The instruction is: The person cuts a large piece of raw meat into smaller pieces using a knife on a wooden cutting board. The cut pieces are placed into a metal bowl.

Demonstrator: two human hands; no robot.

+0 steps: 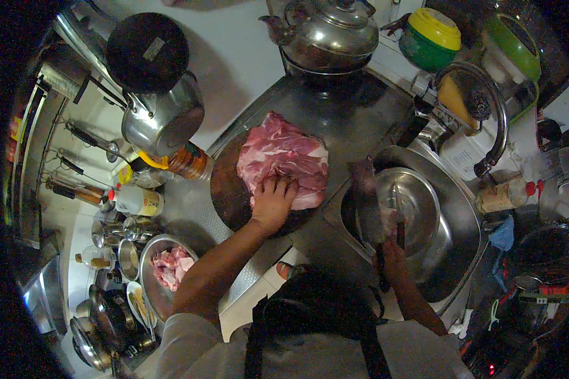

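Note:
A large slab of raw meat (284,151) lies on a round dark cutting board (225,189) on the steel counter. My left hand (272,203) rests palm down on the near part of the meat, fingers spread and not closed around it. Over the left side of the sink (455,265), my right hand (391,258) grips the handle of a broad-bladed knife. That knife's blade (364,189) points away from me and is motion-blurred. Beyond it a steel basin (429,189) sits in the sink. A narrower knife (400,232) with a dark handle lies there, partly behind my right hand.
Cut meat pieces (170,267) fill part of a steel bowl (147,256) by my left forearm. A kettle (332,38) stands at the far side. A faucet (495,109) arches near the sink. Bottles (137,201) and hanging pans (163,113) line the left.

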